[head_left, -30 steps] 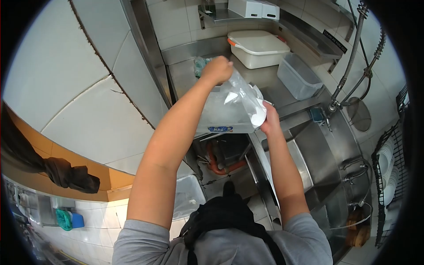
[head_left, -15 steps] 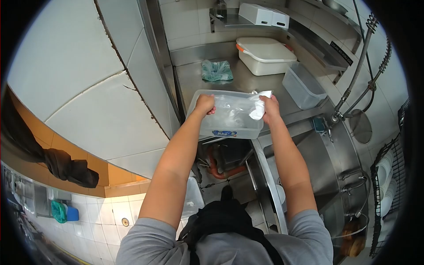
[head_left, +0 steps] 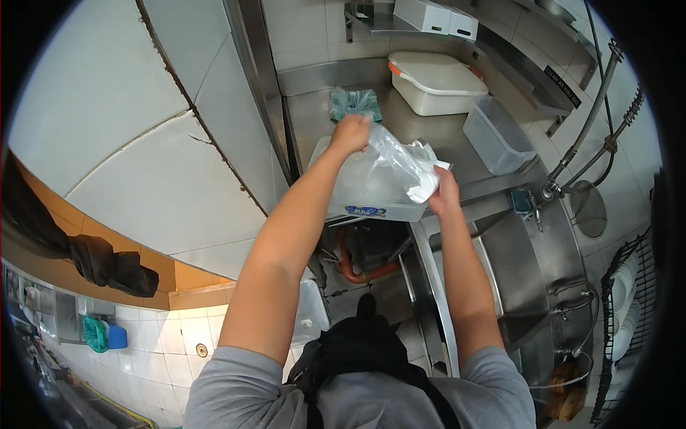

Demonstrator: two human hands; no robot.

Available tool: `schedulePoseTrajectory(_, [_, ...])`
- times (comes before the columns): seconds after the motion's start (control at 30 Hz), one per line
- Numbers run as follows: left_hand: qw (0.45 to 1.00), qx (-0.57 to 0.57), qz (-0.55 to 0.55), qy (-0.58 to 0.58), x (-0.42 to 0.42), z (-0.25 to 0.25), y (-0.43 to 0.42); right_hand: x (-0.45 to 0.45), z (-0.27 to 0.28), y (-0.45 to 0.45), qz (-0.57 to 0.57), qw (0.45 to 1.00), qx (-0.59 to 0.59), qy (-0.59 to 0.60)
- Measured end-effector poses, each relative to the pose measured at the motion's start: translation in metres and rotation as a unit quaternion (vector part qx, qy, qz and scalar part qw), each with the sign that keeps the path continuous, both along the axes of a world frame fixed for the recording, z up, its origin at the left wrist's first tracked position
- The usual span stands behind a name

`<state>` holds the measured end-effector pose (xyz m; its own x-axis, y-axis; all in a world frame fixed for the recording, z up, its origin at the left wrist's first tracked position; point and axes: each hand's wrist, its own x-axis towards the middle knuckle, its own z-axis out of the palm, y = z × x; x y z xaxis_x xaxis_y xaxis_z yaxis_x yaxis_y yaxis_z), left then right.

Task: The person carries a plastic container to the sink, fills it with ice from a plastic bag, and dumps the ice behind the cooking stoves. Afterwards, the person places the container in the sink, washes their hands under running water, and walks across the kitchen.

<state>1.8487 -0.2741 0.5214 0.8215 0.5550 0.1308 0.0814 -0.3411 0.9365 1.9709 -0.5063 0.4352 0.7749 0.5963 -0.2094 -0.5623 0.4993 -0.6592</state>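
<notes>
My left hand [head_left: 351, 134] is closed on one end of a clear plastic bag [head_left: 391, 156], raised above a clear plastic tub [head_left: 343, 179]. On the right, my right hand [head_left: 446, 191] grips the bag's other end together with crumpled white material [head_left: 426, 184]. The bag stretches slantwise between both hands over the tub. A blue label shows on the tub's near side, and the tub sits at the counter's front edge. Just behind my left hand, a green-tinted plastic bag [head_left: 354, 104] lies on the steel counter [head_left: 307, 114].
A lidded white container [head_left: 437, 82] and a clear bin [head_left: 498, 136] stand at the back right. White boxes [head_left: 434, 17] rest on a shelf above. To the right are a steel sink [head_left: 509, 264], hoses and a plate rack [head_left: 620, 307]. The left wall panel stands close.
Compared with half a second ago, my left hand has risen up and away from the tub, pulling the bag out longer. My right hand stays on the white material, slightly further right.
</notes>
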Motion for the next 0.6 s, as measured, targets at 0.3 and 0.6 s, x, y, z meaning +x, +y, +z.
schedulePoseTrajectory(0.3, [0.913, 0.399, -0.071, -0.042, -0.02, 0.107, -0.074, -0.121, -0.007, -0.048, 0.057, 0.989, 0.04, 0.132])
schedulePoseTrajectory(0.6, [0.81, 0.564, -0.157, 0.018, -0.129, 0.134, -0.116, -0.137, 0.046, -0.089, 0.06, 0.952, -0.154, -0.257])
